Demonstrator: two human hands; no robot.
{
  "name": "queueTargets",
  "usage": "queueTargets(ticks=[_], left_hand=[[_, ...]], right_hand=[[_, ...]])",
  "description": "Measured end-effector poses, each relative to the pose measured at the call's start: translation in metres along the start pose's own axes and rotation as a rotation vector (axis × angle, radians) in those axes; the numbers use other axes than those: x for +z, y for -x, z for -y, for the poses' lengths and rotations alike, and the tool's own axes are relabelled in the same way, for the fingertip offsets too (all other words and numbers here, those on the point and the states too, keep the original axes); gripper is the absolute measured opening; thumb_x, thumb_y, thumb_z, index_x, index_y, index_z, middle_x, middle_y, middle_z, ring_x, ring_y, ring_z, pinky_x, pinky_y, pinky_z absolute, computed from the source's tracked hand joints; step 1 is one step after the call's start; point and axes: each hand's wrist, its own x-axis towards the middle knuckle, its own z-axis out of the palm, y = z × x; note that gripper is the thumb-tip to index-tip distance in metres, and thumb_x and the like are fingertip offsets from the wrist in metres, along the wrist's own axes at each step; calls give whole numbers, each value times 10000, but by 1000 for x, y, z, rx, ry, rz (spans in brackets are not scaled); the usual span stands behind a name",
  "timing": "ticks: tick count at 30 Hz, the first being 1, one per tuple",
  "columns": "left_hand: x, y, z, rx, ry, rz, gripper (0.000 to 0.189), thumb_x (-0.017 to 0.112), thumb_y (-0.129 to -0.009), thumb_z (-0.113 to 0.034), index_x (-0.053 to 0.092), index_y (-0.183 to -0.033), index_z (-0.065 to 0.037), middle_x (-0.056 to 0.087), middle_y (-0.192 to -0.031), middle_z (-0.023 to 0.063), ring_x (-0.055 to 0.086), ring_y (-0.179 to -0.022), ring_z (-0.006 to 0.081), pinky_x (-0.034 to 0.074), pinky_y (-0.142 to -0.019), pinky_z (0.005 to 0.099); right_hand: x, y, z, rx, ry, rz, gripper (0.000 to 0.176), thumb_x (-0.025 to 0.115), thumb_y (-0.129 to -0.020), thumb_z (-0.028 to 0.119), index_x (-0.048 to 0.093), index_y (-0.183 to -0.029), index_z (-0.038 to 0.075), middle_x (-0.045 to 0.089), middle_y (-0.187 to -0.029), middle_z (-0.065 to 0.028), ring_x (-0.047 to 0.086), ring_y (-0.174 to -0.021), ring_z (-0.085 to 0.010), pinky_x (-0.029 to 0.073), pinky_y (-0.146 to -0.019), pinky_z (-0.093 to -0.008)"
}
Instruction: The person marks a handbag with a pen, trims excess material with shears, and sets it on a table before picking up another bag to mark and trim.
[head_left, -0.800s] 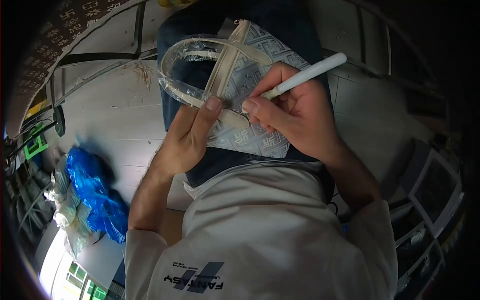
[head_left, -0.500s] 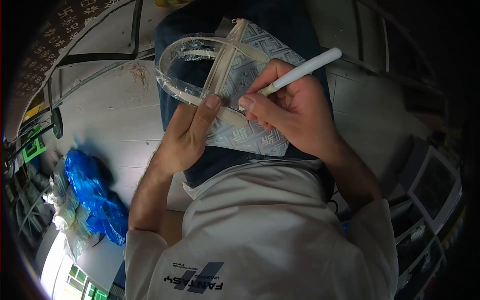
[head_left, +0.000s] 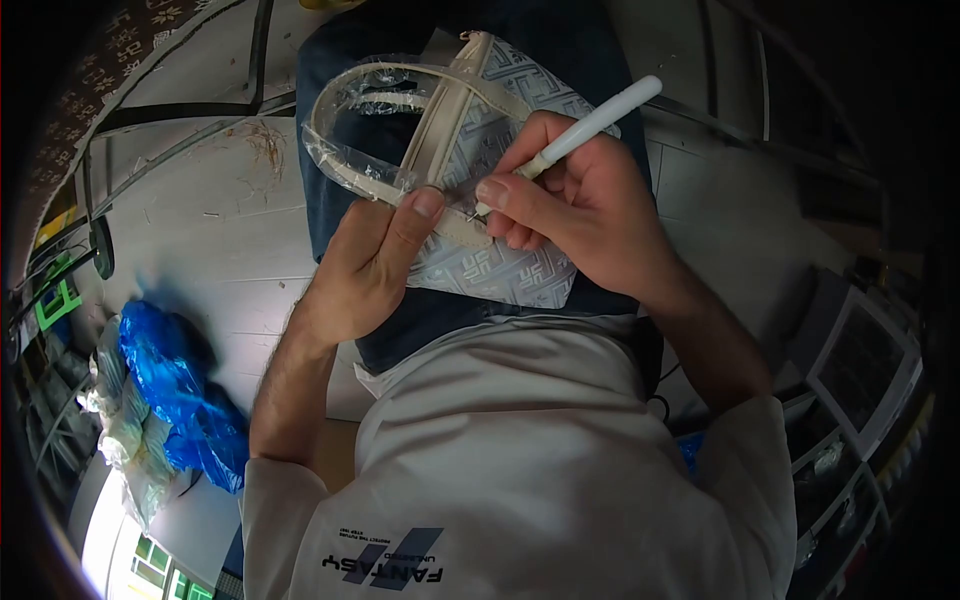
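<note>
A pale patterned handbag (head_left: 500, 275) lies tilted across my lap, its cream handles (head_left: 325, 110) pointing left and partly wrapped in clear plastic film. My left hand (head_left: 375, 255) grips the base of the nearer handle, thumb on top. In my right hand (head_left: 580, 200) is a white pen-like tool (head_left: 605, 120), pinched near its lower end. Its thin tip touches or hovers just over the handle's stitched end tab, close to my left thumb; which of the two I cannot tell. The fingers of my left hand under the handle are hidden.
Blue plastic bag (head_left: 180, 390) and whitish plastic bags (head_left: 125, 430) lie at the lower left. Dark metal frame bars (head_left: 190, 115) cross the upper left. A light-framed panel (head_left: 865, 365) stands at the right. Loose fibres (head_left: 265, 145) lie on the tiled floor.
The whole view has shifted slightly. The pen-like tool stands a little steeper and its tip shows more clearly beside my left thumb. Both hands keep their holds.
</note>
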Motion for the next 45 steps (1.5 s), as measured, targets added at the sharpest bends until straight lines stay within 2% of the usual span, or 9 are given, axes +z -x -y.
queueTargets(ticks=[6, 12, 16, 19, 22, 32, 36, 39, 45], left_hand=[[-8, 3, 16, 1, -125, 56, 395, 422, -1085, -278, 631, -944, 26, 450, -624, -13, 346, -603, 78, 307, -509, 289], [-6, 1, 17, -7, -71, 44, 426, 424, -1084, -301, 652, -923, 20, 431, -597, -15, 334, -578, 75, 300, -494, 291], [-5, 2, 19, 24, -84, 14, 437, 426, -1084, -307, 657, -914, 23, 423, -586, -18, 322, -575, 71, 292, -488, 293], [-4, 2, 20, 39, -90, 9, 439, 431, -1083, -302, 656, -894, 24, 412, -570, -23, 307, -564, 70, 283, -477, 299], [-7, -3, 21, 1, -71, 20, 441, 435, -1083, -296, 650, -869, 23, 402, -560, -27, 299, -557, 70, 278, -470, 303], [-13, 1, 7, -222, -181, 126, 333, 462, -1076, -238, 641, -1020, 37, 560, -835, 15, 426, -756, 72, 413, -665, 244], [-12, -1, 12, -186, -121, 174, 325, 470, -1073, -238, 634, -1015, 37, 548, -819, 7, 422, -746, 72, 402, -651, 239], [-5, -2, 17, 25, -82, 16, 413, 448, -1078, -283, 629, -867, 23, 415, -572, -7, 322, -577, 76, 304, -487, 293], [-6, -3, 12, 30, -79, 25, 418, 452, -1076, -287, 633, -863, 24, 406, -567, -4, 329, -565, 78, 303, -485, 299]], right_hand=[[17, 0, -29, -876, 814, -216, 199, 789, -834, 80, 599, -858, 23, 664, -751, -44, 626, -636, -103, 501, -551, -272], [-1, -1, 3, 62, -38, -18, 127, 689, -928, 76, 574, -956, 30, 664, -744, -43, 621, -630, -53, 493, -551, -194], [8, 0, 2, 48, 12, -23, 135, 704, -916, 72, 577, -938, 32, 651, -727, -32, 617, -617, -62, 487, -546, -197], [17, 4, -20, -741, 876, -156, 142, 713, -902, 45, 572, -908, 30, 626, -718, -18, 606, -619, -57, 473, -559, -179], [9, 1, -9, -78, 34, -68, 150, 713, -911, 96, 589, -911, 11, 665, -733, -50, 631, -626, -59, 497, -532, -204], [7, 2, 0, 53, 36, -49, 146, 694, -932, 98, 572, -951, 20, 668, -754, -52, 620, -633, -56, 508, -566, -188], [20, 6, -26, -849, 845, -212, 182, 755, -861, 32, 580, -907, 18, 645, -732, -28, 610, -629, -76, 487, -556, -212], [15, 5, -14, -128, 135, -132, 163, 725, -898, 91, 578, -888, 22, 657, -739, -75, 637, -622, -88, 530, -550, -242], [3, 1, 1, -21, 103, -34, 154, 709, -911, 76, 570, -925, 13, 659, -742, -62, 626, -635, -71, 511, -548, -223]])
